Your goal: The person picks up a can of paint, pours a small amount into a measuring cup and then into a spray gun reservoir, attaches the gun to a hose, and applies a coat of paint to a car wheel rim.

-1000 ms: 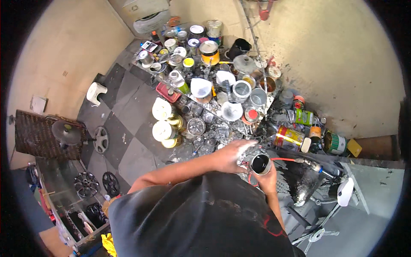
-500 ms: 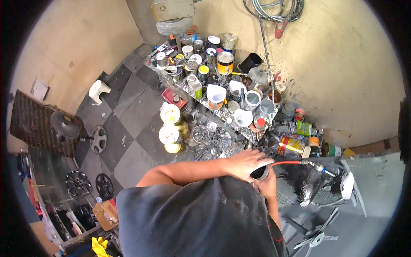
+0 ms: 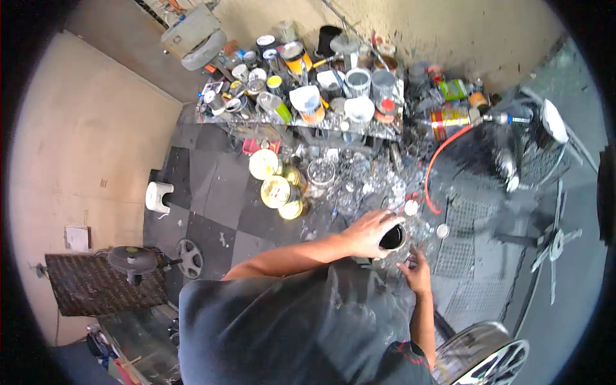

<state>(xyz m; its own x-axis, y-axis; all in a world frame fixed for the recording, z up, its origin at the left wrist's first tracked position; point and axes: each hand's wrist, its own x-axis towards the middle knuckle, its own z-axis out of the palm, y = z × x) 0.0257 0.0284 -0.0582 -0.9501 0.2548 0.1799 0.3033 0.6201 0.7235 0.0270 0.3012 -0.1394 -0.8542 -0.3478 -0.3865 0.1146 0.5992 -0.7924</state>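
My left hand (image 3: 369, 232) is closed around a small open cup (image 3: 392, 237) that has dark liquid inside. Just right of the cup and slightly lower, my right hand (image 3: 417, 272) is off it, fingers apart and slightly curled, holding nothing. Small pale round pieces (image 3: 442, 230) lie on the messy, spattered surface beyond my hands. A red hose (image 3: 443, 151) curves down from a metal spray gun (image 3: 494, 119) at the upper right.
A bench (image 3: 385, 132) crowded with paint cans and tubs stands ahead, with stacked yellow cans (image 3: 276, 191) below it. Further left are a white stool (image 3: 158, 196), wheel cover (image 3: 190, 258) and fan (image 3: 132, 260). A spoked wheel (image 3: 487, 366) is at lower right, grating (image 3: 468, 282) beside my right arm.
My right hand has let go of the cup and moved down-right; my left hand now holds it alone. The view has turned, bringing the spoked wheel into sight and the hose higher.
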